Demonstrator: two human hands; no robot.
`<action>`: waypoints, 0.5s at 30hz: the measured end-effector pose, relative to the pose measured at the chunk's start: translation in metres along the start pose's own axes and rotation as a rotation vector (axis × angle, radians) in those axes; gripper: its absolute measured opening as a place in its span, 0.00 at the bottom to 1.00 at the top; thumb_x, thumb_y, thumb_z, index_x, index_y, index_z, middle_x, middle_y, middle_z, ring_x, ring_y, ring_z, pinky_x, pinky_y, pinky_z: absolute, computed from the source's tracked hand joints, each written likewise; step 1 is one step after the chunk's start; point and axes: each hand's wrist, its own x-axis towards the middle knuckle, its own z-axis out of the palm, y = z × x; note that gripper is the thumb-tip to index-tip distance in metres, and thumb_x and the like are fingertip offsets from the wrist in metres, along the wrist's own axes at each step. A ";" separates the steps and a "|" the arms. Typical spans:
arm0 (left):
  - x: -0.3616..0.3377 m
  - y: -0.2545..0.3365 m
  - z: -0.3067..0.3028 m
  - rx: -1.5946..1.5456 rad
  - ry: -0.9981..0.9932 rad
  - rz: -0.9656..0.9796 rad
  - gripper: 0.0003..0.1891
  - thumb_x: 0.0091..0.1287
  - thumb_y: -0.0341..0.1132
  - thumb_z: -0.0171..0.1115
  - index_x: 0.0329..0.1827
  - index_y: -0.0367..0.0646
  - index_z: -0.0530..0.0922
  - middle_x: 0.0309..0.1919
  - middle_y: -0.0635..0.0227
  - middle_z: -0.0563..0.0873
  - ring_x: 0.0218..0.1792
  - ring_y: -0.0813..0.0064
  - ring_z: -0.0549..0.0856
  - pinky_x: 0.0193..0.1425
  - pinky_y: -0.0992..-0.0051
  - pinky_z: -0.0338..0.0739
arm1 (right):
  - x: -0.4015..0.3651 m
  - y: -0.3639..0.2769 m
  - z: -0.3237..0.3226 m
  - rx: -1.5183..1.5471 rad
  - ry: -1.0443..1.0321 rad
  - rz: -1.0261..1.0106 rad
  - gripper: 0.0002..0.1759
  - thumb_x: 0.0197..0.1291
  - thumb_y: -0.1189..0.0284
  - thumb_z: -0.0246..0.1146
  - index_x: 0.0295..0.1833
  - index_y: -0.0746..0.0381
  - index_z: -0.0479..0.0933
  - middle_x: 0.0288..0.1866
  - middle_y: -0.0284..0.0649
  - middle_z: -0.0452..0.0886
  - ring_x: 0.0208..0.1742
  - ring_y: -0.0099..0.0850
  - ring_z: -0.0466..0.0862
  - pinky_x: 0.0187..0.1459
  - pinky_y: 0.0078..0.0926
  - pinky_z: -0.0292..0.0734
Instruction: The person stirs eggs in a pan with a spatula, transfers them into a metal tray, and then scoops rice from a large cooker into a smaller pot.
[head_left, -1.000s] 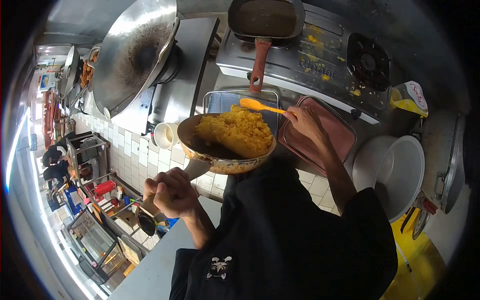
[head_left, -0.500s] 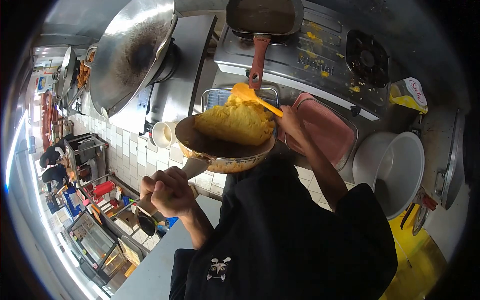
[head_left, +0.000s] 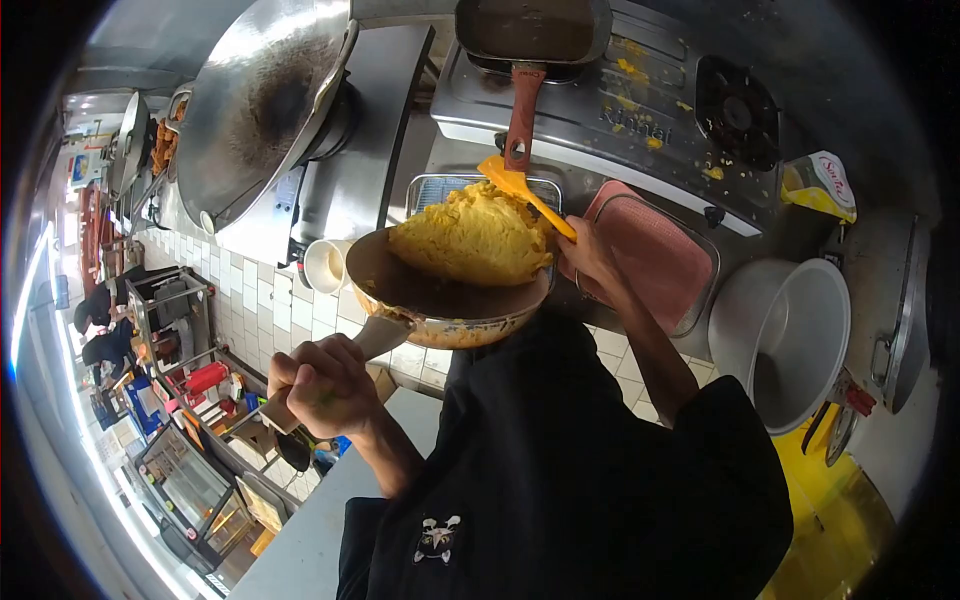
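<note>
My left hand is closed round the handle of a frying pan, which is tilted away from me. A mass of yellow scrambled egg lies in the pan toward its far rim. My right hand grips the handle of an orange spatula, whose blade is at the far edge of the egg. Beyond the pan, partly hidden by it, is a metal tray with a wire rack.
A square pan with a brown handle stands on the gas stove, which has egg scraps on it. A pink-lined tray and a big metal pot are to the right. A large wok and a small cup are to the left.
The spatula blade has moved slightly up and right, off the top of the egg toward its far edge. My left hand and the pan handle have shifted slightly left.
</note>
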 end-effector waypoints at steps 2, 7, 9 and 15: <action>0.003 0.002 -0.002 -0.009 -0.021 -0.009 0.13 0.61 0.29 0.51 0.23 0.49 0.57 0.08 0.67 0.62 0.06 0.76 0.59 0.13 0.72 0.58 | -0.008 -0.005 0.002 0.033 0.011 0.039 0.11 0.60 0.69 0.63 0.39 0.68 0.73 0.32 0.54 0.80 0.38 0.54 0.82 0.40 0.47 0.75; 0.007 0.002 -0.014 -0.049 -0.040 -0.042 0.13 0.62 0.29 0.52 0.22 0.48 0.58 0.08 0.67 0.62 0.07 0.75 0.59 0.13 0.72 0.58 | -0.019 -0.007 0.009 0.069 0.043 0.059 0.12 0.63 0.69 0.61 0.41 0.68 0.71 0.38 0.56 0.79 0.44 0.55 0.80 0.45 0.48 0.74; 0.009 0.001 -0.017 -0.050 -0.054 -0.044 0.14 0.62 0.29 0.52 0.22 0.48 0.58 0.08 0.67 0.62 0.07 0.76 0.58 0.13 0.72 0.58 | -0.019 -0.011 0.010 0.050 0.051 0.064 0.12 0.64 0.69 0.60 0.43 0.69 0.71 0.42 0.57 0.79 0.48 0.56 0.80 0.48 0.48 0.74; 0.016 0.001 -0.023 -0.073 -0.075 -0.043 0.14 0.62 0.29 0.53 0.22 0.49 0.58 0.08 0.69 0.62 0.07 0.78 0.57 0.13 0.75 0.58 | -0.023 -0.024 0.005 0.085 0.077 0.030 0.15 0.64 0.69 0.60 0.47 0.71 0.71 0.46 0.59 0.79 0.52 0.58 0.78 0.53 0.49 0.73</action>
